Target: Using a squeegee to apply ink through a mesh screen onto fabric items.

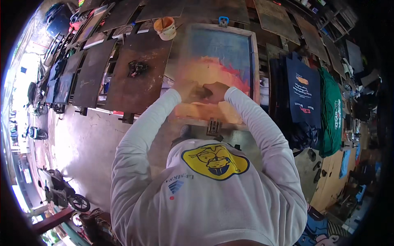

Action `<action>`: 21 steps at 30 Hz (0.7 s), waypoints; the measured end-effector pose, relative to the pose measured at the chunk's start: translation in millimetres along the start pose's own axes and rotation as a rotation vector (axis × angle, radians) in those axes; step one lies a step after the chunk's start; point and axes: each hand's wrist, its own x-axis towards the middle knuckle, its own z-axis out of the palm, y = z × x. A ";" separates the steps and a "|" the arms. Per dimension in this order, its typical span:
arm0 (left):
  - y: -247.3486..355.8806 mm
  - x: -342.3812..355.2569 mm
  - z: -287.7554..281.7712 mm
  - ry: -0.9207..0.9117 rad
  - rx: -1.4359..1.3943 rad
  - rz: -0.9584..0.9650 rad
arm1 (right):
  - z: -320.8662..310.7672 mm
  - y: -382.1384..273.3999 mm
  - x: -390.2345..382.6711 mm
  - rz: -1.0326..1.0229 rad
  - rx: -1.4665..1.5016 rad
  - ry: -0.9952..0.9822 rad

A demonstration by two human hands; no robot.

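A wooden-framed printing screen (255,57) lies in front of me, its mesh blue-grey at the far end. Orange and pinkish-red ink (236,78) spreads over the near part, with a ragged upper edge. My left hand (189,91) and my right hand (216,91) are close together over this inked area, fingers curled inward. Whatever they grip is hidden by the hands and motion blur. A metal hinge clamp (213,126) sits at the frame's near edge, and a blue-topped clamp (223,21) at its far edge.
A stained bucket (165,28) with a stick stands beyond the screen's left side. Dark boards (139,74) line the left, one bearing a crumpled black rag (137,68). Printed navy bags (303,88) and green fabric (330,110) hang at right. A motorbike (61,190) is parked lower left.
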 end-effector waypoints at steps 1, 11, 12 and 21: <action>-1.4 0.7 -3.3 -0.013 -0.007 0.004 | 1.8 3.6 4.0 0.001 0.002 -0.001; -40.4 21.4 20.3 -0.253 -0.105 -0.088 | 3.5 6.0 29.1 0.250 -0.015 -0.133; -51.5 23.4 29.3 -0.259 -0.115 -0.095 | 6.7 6.0 33.7 0.286 -0.006 -0.134; -55.5 43.0 23.6 -0.329 -0.062 -0.002 | 7.4 9.5 49.5 0.287 -0.318 -0.100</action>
